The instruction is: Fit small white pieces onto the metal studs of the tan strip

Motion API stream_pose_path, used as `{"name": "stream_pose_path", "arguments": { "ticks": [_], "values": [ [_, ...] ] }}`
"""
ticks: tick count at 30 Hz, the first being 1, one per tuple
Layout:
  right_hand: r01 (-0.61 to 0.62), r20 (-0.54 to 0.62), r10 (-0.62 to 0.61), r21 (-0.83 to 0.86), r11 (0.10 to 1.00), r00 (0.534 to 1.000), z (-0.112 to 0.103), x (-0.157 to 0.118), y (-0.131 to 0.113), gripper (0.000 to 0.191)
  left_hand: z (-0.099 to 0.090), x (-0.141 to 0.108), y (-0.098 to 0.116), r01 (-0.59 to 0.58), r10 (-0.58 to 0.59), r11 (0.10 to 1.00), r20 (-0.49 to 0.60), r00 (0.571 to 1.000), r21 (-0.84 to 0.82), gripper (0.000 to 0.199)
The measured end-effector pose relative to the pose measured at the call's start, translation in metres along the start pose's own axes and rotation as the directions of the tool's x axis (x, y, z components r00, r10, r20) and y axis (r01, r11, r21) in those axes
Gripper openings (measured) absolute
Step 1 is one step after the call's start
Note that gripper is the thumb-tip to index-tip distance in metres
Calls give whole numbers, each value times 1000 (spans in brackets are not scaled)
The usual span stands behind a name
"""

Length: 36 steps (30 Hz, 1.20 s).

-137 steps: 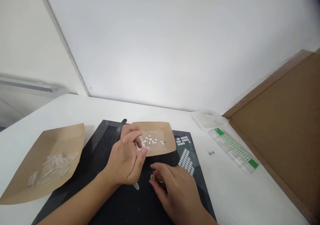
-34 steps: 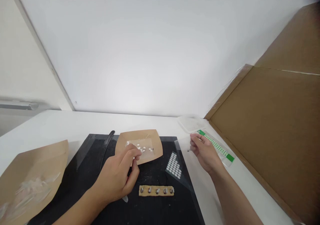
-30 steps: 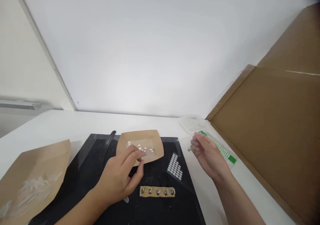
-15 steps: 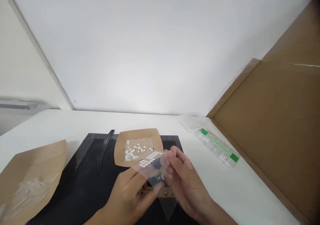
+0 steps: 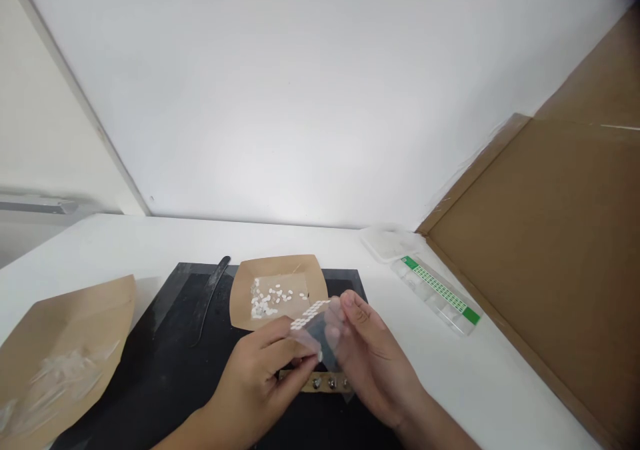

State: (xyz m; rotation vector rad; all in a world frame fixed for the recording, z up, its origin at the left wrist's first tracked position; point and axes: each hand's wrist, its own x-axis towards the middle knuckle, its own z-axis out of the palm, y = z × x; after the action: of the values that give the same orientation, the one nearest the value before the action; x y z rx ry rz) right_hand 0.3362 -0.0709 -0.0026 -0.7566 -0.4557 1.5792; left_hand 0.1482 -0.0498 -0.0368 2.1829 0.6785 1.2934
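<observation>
Big tray (image 5: 80,320): brown paper, 8 o'clock from mid-view, bunch of see-through plastic bits (image 5: 65,373) in it
Black mat (image 5: 160,350): 7 o'clock, dark file (image 5: 214,290) lying on it
Left hand (image 5: 265,373): also 7, thumb and finger pinched on a small pale bit (image 5: 321,356), too tiny to make out
Small tray (image 5: 241,297): 7 again, loads of white ovals (image 5: 263,305) inside
Clear sheet (image 5: 315,333): 6 o'clock, tilted, up off the mat, rows of white dots (image 5: 301,322) on it
Studded strip (image 5: 326,382): 6 too, flat on the mat, partly hidden by the left hand
Right hand (image 5: 373,363): 5 o'clock, fingers gripping the sheet's right side
Plastic case (image 5: 430,293): 4 o'clock, green label (image 5: 471,315)
</observation>
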Motion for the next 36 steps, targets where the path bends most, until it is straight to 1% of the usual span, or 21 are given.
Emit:
{"name": "stream_pose_path", "arguments": {
  "ticks": [2, 4, 5, 6, 7, 10, 11, 13, 16, 18, 19, 20, 22, 23, 24, 25, 26, 28, 29, 32, 36],
  "values": [
    [83, -37, -87, -102, 991, 996, -7, 7, -10, 38, -2, 2, 0, 14, -14, 1000, 9, 1000, -14, 16],
    [217, -101, -261, -319, 923, 960, -19, 18, -26, 44, -4, 4, -2, 22, -22, 999, 19, 1000, -23, 17],
    [249, -132, -357, -500, 829, 925, -28, 24, -35, 49, -6, 5, -3, 20, -20, 999, 26, 999, -27, 16],
    [231, -155, -451, -688, 687, 879, -37, 29, -44, 53, -8, 6, -5, 16, -14, 999, 37, 999, -33, 16],
    [198, -175, -481, -752, 629, 859, -48, 35, -54, 54, -11, 7, -7, 13, -10, 999, 57, 998, -44, 15],
    [89, -217, -543, -872, 482, 811, -77, 45, -80, 45, -24, 12, -11, 27, -10, 995, 171, 985, -97, 14],
    [46, -219, -570, -909, 413, 792, -85, 46, -86, 40, -29, 14, -12, 48, -17, 992, 254, 967, -117, 14],
    [-43, -206, -614, -962, 269, 762, -98, 46, -94, 27, -39, 17, -13, 108, -46, 986, 418, 907, -125, 15],
    [-135, -144, -710, -988, 69, 689, -106, 44, -94, 13, -52, 21, -13, 130, -59, 987, 552, 832, -90, 16],
    [-141, -55, -754, -989, -50, 655, -104, 41, -90, 16, -56, 21, -14, 135, -62, 988, 598, 799, -78, 15],
    [-125, -3, -756, -987, -103, 655, -102, 40, -87, 19, -57, 21, -15, 136, -64, 988, 612, 788, -72, 15],
    [-101, 46, -748, -983, -151, 663, -97, 37, -84, 20, -58, 21, -16, 139, -69, 988, 623, 779, -64, 14],
    [-12, 161, -688, -971, -240, 708, -85, 30, -79, 17, -60, 20, -19, 152, -90, 987, 634, 768, -43, 14],
    [50, 226, -638, -958, -282, 736, -78, 25, -76, 15, -61, 20, -21, 164, -107, 986, 639, 762, -30, 13],
    [183, 343, -519, -925, -334, 783, -71, 20, -73, 13, -61, 20, -22, 179, -128, 984, 642, 756, -15, 13],
    [328, 437, -367, -888, -323, 821, -64, 14, -69, 12, -62, 21, -24, 194, -148, 981, 649, 746, 1, 13],
    [447, 498, -212, -860, -246, 841, -57, 9, -66, 14, -63, 22, -25, 206, -168, 978, 658, 734, 20, 13],
    [543, 544, 5, -836, -80, 839, -48, 1, -58, 24, -65, 24, -26, 215, -203, 974, 678, 707, 67, 14],
    [556, 552, 79, -831, -37, 830, -45, -1, -54, 31, -65, 24, -26, 215, -218, 972, 684, 696, 91, 14],
    [539, 529, 189, -843, 1, 827, -44, -2, -43, 49, -67, 25, -28, 223, -244, 967, 698, 673, 123, 13],
    [513, 485, 259, -857, -47, 835, -48, 2, -32, 55, -67, 23, -30, 251, -267, 959, 713, 649, 130, 9]
  ]
}}
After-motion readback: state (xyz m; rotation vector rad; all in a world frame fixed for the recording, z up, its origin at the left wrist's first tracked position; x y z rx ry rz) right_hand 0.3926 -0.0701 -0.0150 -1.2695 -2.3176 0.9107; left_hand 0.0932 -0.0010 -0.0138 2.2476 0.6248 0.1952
